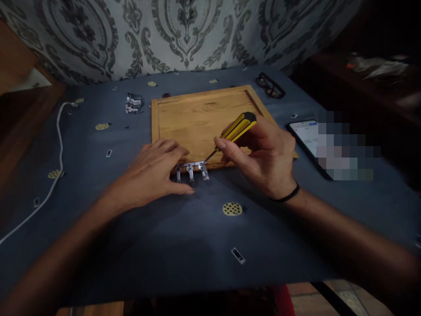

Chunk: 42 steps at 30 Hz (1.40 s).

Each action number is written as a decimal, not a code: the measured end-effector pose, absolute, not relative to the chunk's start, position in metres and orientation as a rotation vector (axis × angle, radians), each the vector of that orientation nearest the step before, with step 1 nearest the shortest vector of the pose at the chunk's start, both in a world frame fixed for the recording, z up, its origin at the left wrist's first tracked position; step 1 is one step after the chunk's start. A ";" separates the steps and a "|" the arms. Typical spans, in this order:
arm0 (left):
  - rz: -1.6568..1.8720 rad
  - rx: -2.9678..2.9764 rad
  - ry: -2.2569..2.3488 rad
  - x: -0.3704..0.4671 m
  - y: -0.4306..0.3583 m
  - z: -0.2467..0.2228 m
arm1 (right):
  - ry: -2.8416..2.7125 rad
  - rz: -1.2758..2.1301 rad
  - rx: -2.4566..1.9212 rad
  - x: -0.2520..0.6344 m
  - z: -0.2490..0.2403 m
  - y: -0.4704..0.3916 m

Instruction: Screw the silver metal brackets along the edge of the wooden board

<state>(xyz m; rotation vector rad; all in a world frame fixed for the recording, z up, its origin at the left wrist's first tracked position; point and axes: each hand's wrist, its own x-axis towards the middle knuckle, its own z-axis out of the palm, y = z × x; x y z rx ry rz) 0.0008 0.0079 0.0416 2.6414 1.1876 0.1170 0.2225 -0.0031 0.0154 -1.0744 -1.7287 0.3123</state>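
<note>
A yellow-and-black screwdriver [239, 126] is gripped in my right hand [271, 160], its shaft slanting down to the left. Its tip meets the right end of a silver metal strip with three prongs, like a hook rail [190, 166]. The strip lies along the near edge of a framed wooden board [190, 120]. My left hand [153, 173] is at the strip's left end, fingers stretched over the board's edge and thumb apart on the cloth. It partly hides the board's near left corner. Whether a screw sits under the tip is too small to tell.
More shiny metal pieces [133, 103] lie left of the board on the dark blue tablecloth [148, 245]. Eyeglasses [270, 86] rest behind its right corner. A phone [305, 138], partly blurred out, is at the right. A white cable [60, 140] runs along the left side.
</note>
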 end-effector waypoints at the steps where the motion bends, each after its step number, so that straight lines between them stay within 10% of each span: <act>1: 0.130 2.636 1.188 0.000 0.009 0.041 | -1.729 0.312 -1.069 0.223 0.015 -0.003; 42: 0.270 2.691 1.283 0.033 0.000 0.016 | -1.715 0.319 -1.074 0.223 0.014 -0.003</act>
